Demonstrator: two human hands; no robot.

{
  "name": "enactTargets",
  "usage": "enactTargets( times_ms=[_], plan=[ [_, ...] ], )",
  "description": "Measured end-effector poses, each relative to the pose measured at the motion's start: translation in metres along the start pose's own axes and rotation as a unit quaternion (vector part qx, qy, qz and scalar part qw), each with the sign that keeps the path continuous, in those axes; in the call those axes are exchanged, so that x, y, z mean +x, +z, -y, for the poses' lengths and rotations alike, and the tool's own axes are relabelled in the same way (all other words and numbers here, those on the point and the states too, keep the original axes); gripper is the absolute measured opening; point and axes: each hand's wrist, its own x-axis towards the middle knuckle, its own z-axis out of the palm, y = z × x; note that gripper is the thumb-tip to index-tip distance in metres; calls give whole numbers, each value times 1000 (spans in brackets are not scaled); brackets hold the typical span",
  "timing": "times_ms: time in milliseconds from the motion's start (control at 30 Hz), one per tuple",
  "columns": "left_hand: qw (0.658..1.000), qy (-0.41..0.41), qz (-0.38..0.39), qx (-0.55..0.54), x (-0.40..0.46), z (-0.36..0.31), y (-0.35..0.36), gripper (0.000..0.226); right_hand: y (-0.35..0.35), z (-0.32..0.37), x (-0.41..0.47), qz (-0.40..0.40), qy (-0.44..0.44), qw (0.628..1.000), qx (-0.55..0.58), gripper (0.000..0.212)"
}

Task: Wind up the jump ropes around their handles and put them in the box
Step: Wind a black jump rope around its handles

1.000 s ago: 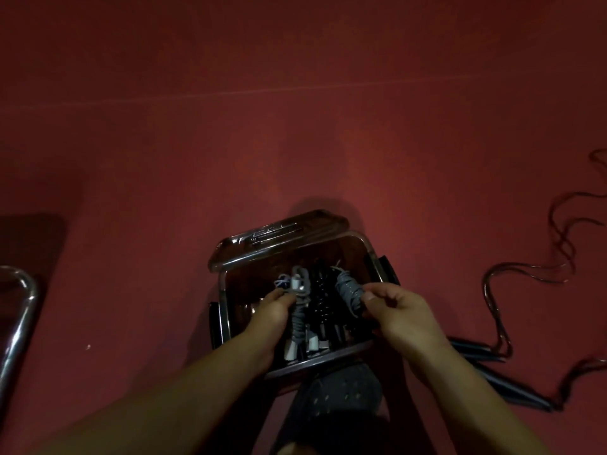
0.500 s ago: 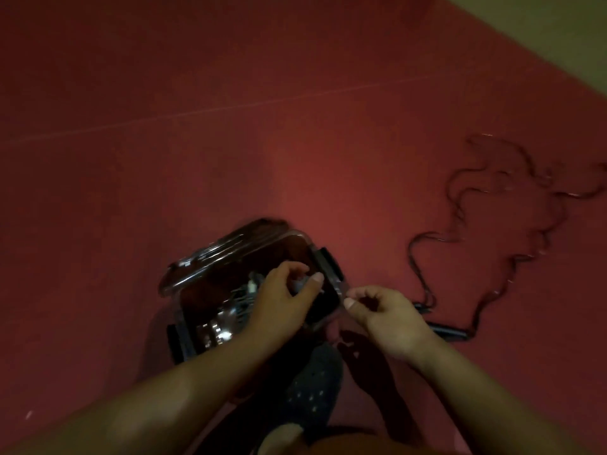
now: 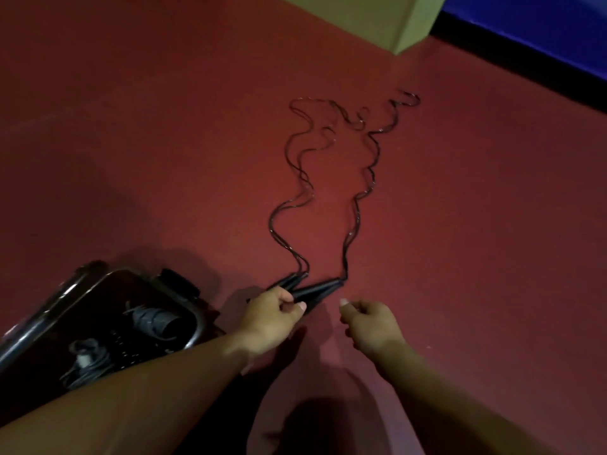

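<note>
Box (image 3: 193, 326) left of left hand (image 3: 274, 318); handles (image 3: 315, 288) touching fingers.

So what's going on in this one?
A person is packing jump ropes into a clear plastic box, where wound grey ropes already lie. The left hand grips the black handles of loose black ropes trailing across the red floor. The right hand hovers beside it, loosely curled and empty.
</note>
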Motion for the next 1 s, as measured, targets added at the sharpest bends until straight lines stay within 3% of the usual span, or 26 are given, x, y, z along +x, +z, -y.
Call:
enactTargets(
  times_ms=[267,467,567,700,767,833,933,1000],
  plan=[
    [970,7,-8,245,54,-11,71,68,9,-58,10,-4,48,998,43,24],
    [897,36,12,440,76,-24,91,50,1,-82,32,-13,74,995,67,25],
    [898,48,52,434,75,-30,92,43,-4,-89,38,-38,94,991,85,30],
    [944,49,142,293,66,-59,82,34,-17,-84,33,-73,91,985,124,32],
    [949,68,187,245,59,-84,71,21,-24,-75,28,-88,76,982,151,34],
    [944,109,197,242,45,-120,57,21,-38,-61,19,-117,46,976,176,33],
    [941,162,168,246,15,-181,28,25,-68,-21,-2,-155,2,955,255,50],
    [933,195,162,256,-7,-219,9,23,-94,13,-18,-188,-60,944,265,44]
  ],
)
